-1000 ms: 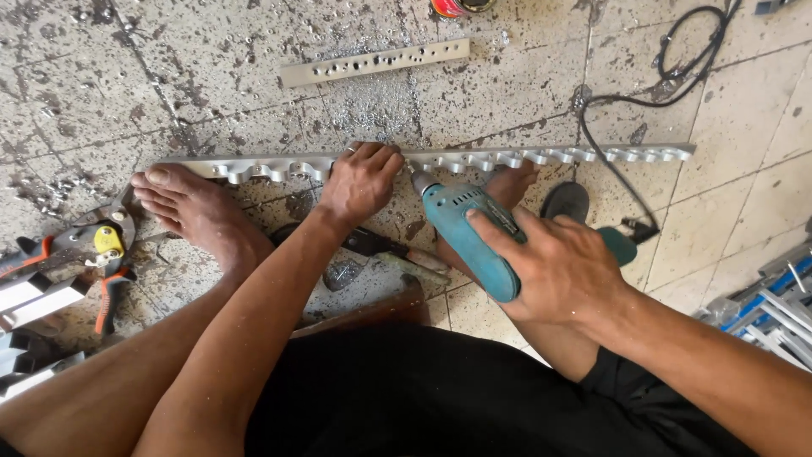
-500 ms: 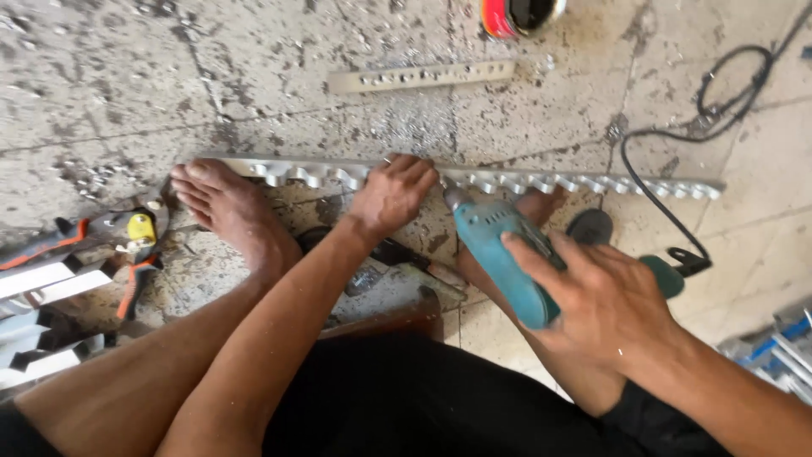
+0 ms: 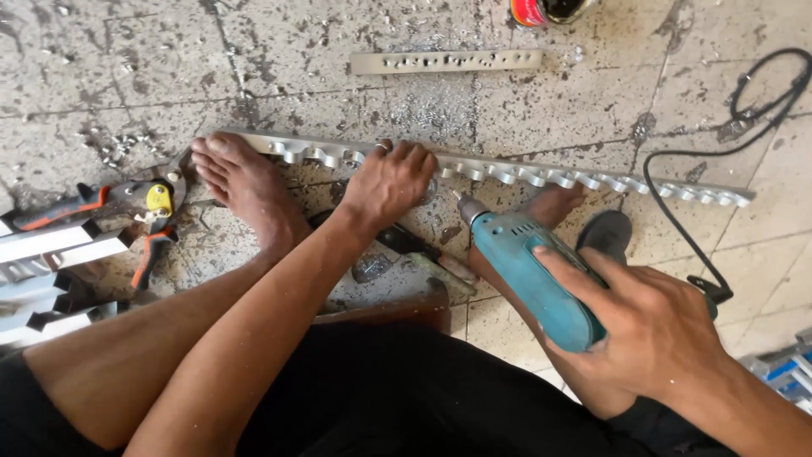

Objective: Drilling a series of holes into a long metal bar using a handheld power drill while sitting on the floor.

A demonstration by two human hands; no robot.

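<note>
The left hand rests palm-down on a long aluminium strip, fingers curled over its near edge, pressing it to the floor. The strip runs across the tiled floor from left of centre to the right, its near edge cut into a row of rounded notches. The right hand is closed around the body of a teal electric drill, index finger laid along the housing. The drill's chuck and bit point up and left toward the strip; the bit tip sits just short of the strip's edge, close beside the left hand's fingers.

A bare left foot is planted against the strip's left end, toes touching it. The other foot lies under the drill, toes reaching the strip near its middle. The drill's black power cord loops across the tiles to the right and crosses the strip near its right end.

A shorter perforated metal strip lies well apart, farther up the floor. A red-rimmed can stands at the top edge, partly cut off. Orange-handled snips lie left of the left foot, beside white aluminium profiles. Metal shavings are scattered over the tiles. A dark tool handle lies between the legs, partly hidden by the left forearm.
</note>
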